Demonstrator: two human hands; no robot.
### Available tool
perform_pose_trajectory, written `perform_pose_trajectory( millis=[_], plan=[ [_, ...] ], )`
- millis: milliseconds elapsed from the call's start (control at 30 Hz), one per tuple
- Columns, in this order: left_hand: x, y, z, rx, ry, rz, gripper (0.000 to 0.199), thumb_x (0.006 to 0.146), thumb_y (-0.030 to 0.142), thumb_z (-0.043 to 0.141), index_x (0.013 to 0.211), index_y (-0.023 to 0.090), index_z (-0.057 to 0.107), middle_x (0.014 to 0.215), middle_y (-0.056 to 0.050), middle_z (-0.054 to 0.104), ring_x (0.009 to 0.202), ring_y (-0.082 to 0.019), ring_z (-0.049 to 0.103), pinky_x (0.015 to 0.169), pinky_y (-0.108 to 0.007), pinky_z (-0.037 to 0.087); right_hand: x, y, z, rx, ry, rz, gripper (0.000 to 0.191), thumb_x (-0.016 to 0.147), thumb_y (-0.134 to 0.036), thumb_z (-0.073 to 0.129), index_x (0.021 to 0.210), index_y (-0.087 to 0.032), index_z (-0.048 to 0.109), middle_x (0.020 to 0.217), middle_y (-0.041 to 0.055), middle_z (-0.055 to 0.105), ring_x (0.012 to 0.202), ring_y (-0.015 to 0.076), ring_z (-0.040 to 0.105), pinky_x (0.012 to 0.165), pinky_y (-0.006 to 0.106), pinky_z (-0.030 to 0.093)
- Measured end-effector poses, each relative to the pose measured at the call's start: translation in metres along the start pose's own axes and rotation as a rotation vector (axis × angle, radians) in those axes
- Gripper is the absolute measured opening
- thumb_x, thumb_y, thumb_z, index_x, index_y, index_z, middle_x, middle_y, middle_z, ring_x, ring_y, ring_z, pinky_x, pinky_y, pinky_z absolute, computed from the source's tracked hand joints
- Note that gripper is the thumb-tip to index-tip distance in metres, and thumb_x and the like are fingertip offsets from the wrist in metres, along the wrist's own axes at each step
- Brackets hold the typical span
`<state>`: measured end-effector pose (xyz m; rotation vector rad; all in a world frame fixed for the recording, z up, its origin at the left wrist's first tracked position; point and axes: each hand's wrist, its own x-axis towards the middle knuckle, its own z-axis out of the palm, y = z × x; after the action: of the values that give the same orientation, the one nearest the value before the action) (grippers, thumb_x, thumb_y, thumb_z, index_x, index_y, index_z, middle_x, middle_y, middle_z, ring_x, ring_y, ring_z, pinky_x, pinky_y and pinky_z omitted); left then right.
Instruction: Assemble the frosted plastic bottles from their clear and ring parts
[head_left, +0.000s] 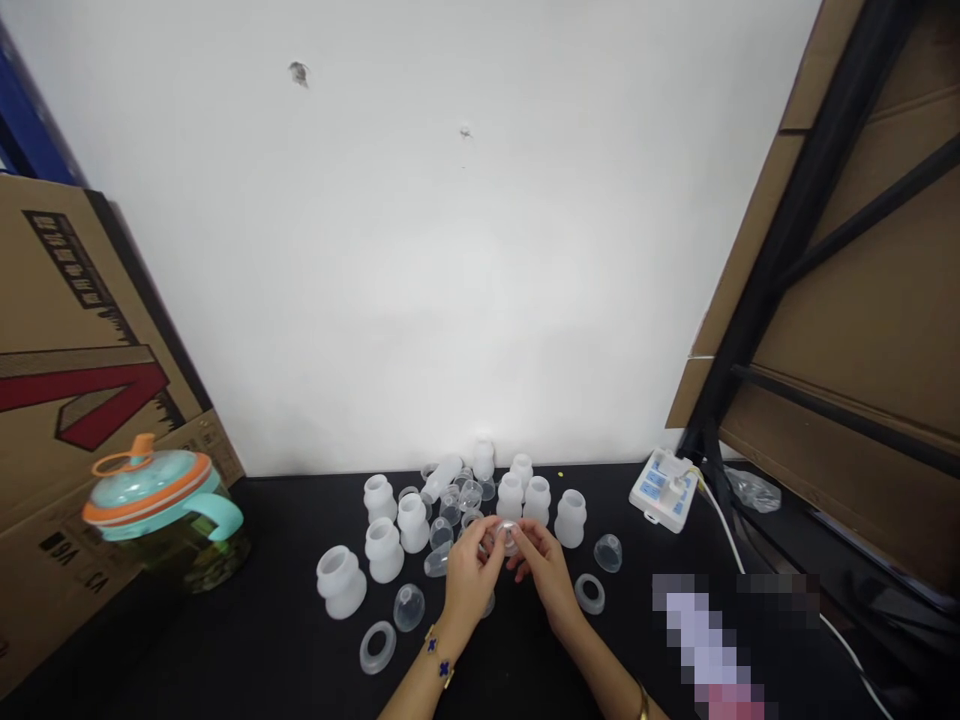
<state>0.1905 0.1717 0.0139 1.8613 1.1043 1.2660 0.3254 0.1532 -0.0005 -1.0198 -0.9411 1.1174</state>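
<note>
In the head view, the left hand and right hand grip a small, clear, round piece above the desk's middle. Ten white bottles, one lying, and two fully visible pale rings show; clear caps, partly behind the hands, defy counting. A jug stands left, a socket box near the back right corner.

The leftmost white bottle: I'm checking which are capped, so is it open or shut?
Open: the leftmost white bottle stands upright, its round mouth uncovered.
</note>
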Motion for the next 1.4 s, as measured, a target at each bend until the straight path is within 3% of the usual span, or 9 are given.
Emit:
perform_pose_trajectory(
  millis=[133,367,633,1000,1400],
  plan=[
    [0.0002,0.0032,-0.0002,-0.057,0.026,-0.005,0.032,0.095,0.047,0.055,0.098,0.019,0.069,0.096,-0.007,0.066,0.078,-0.019,0.064,0.064,-0.027,0.051,-0.0011,0.0015,0.0001,-0.011,0.007,-0.032,0.053,0.073,-0.065,0.078,0.091,-0.016,0.069,0.071,0.0016,0.065,0.053,0.0127,0.059,0.039,0.018,0.041],
    [0.0040,-0.0020,0.0020,-0.327,-0.010,-0.139,0.035,0.087,0.051,0.063,0.101,0.019,0.068,0.107,-0.008,0.061,0.080,-0.018,0.062,0.051,-0.023,0.052,-0.0020,0.0016,0.0001,-0.017,-0.001,-0.059,0.053,0.072,-0.063,0.079,0.097,-0.018,0.069,0.079,0.0034,0.069,0.054,0.0125,0.058,0.039,0.019,0.040],
    [0.0070,-0.0018,0.0026,-0.534,-0.028,-0.210,0.035,0.078,0.048,0.071,0.096,0.018,0.070,0.097,-0.005,0.064,0.066,-0.014,0.062,0.047,-0.022,0.052,-0.0023,0.0020,0.0007,-0.028,-0.040,-0.059,0.052,0.070,-0.059,0.082,0.102,-0.019,0.071,0.087,0.0047,0.071,0.055,0.0126,0.059,0.039,0.019,0.040],
    [0.0063,-0.0004,0.0007,-0.508,-0.021,-0.226,0.033,0.081,0.047,0.067,0.096,0.018,0.067,0.086,-0.003,0.069,0.053,-0.011,0.059,0.047,-0.022,0.049,-0.0042,0.0008,0.0021,-0.060,-0.083,-0.040,0.054,0.069,-0.058,0.082,0.106,-0.020,0.073,0.091,0.0062,0.073,0.056,0.0129,0.060,0.040,0.019,0.040],
    [0.0011,-0.0067,0.0047,-0.312,0.009,-0.105,0.035,0.092,0.050,0.056,0.102,0.018,0.065,0.095,-0.006,0.064,0.075,-0.017,0.061,0.056,-0.024,0.053,-0.0044,-0.0040,0.0042,-0.019,-0.026,-0.026,0.058,0.066,-0.063,0.082,0.100,-0.017,0.073,0.085,0.0062,0.073,0.051,0.0133,0.058,0.039,0.021,0.040]
  ],
)
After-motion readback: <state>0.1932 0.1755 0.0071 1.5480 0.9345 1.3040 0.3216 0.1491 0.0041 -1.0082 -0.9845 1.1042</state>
